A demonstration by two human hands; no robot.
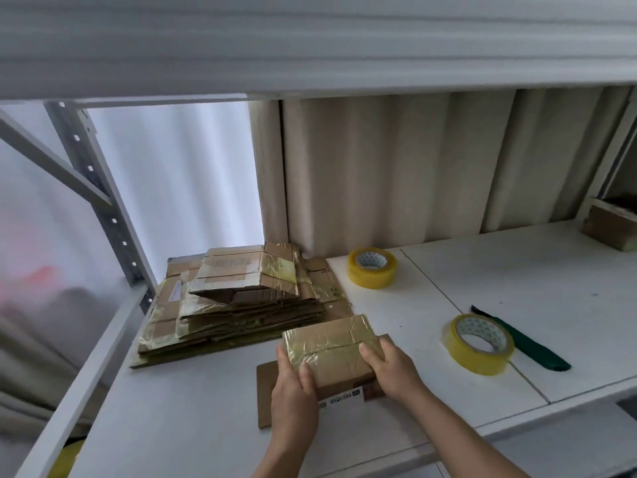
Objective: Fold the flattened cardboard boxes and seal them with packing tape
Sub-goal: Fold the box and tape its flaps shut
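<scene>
A small folded cardboard box (331,343), its top covered in yellowish tape, stands on the white shelf (193,419) near the front. My left hand (293,391) grips its left side and my right hand (391,367) grips its right side. A flat cardboard piece (267,395) lies under the box. Behind and to the left sits a stack of flattened cardboard boxes (238,301) with old tape on them. One roll of yellow packing tape (479,343) lies to the right of the box, a second roll (371,267) at the back.
A dark green utility knife (527,343) lies just right of the nearer tape roll. A cardboard box (608,232) sits at the far right rear. A grey metal upright (100,201) stands left, and an upper shelf (310,43) hangs overhead.
</scene>
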